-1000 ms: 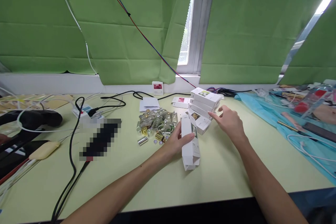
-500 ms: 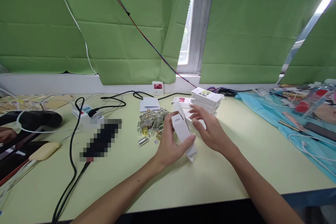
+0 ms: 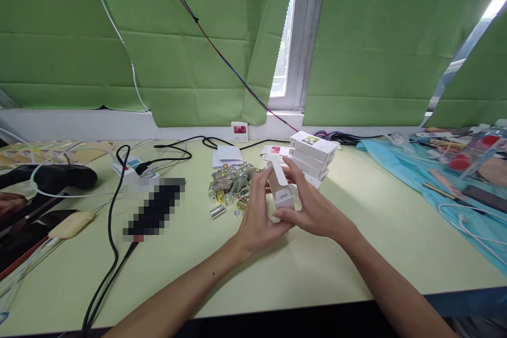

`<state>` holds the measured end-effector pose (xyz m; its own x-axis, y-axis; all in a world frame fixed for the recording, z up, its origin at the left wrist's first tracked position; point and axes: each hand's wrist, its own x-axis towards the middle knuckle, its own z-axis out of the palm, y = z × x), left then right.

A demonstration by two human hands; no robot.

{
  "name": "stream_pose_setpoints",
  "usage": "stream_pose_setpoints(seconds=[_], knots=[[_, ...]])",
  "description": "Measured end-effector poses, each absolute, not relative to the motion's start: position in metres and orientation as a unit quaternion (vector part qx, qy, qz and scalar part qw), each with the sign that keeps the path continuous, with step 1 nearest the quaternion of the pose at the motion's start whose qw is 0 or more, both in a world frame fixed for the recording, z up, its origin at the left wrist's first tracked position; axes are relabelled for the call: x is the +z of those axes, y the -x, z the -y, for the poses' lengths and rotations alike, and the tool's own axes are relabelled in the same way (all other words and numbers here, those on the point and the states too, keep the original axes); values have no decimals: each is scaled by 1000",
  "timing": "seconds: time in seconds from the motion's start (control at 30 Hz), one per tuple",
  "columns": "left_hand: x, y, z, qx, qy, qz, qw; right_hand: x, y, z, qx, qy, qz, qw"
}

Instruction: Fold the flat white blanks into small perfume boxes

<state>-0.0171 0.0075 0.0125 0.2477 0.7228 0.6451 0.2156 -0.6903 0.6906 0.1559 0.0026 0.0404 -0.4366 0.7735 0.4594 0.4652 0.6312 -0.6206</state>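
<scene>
Between both hands, above the table, is a small white carton (image 3: 283,198) with a flap (image 3: 276,170) standing up at its far side. My left hand (image 3: 259,222) wraps its fingers around the left side. My right hand (image 3: 311,208) grips the right side, thumb at the near end. The carton's underside and contents are hidden. Just beyond the left hand lies a pile of small clear-bagged parts (image 3: 233,177) with silver and gold caps. A silver cylinder (image 3: 217,212) rests in front of that pile.
White boxes (image 3: 312,150) are stacked behind my right hand. Folded white paper (image 3: 227,155) and a small box with a red picture (image 3: 240,131) stand toward the wall. Black cables (image 3: 113,237) run along the left; a blue plastic sheet (image 3: 400,174) with clutter covers the right.
My right hand has moved in and now grips the carton with the left. The carton has been turned, so its printed end faces me and its flap points away.
</scene>
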Motion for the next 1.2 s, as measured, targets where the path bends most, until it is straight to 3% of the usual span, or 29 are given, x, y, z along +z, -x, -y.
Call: stream_pose_setpoints(seconds=[0.57, 1.2], knots=[[16, 14, -5, 540, -705, -323, 327, 39, -156, -3, 124, 384, 830, 384], [14, 16, -9, 512, -714, -345, 330, 39, -159, -4, 119, 388, 830, 384]])
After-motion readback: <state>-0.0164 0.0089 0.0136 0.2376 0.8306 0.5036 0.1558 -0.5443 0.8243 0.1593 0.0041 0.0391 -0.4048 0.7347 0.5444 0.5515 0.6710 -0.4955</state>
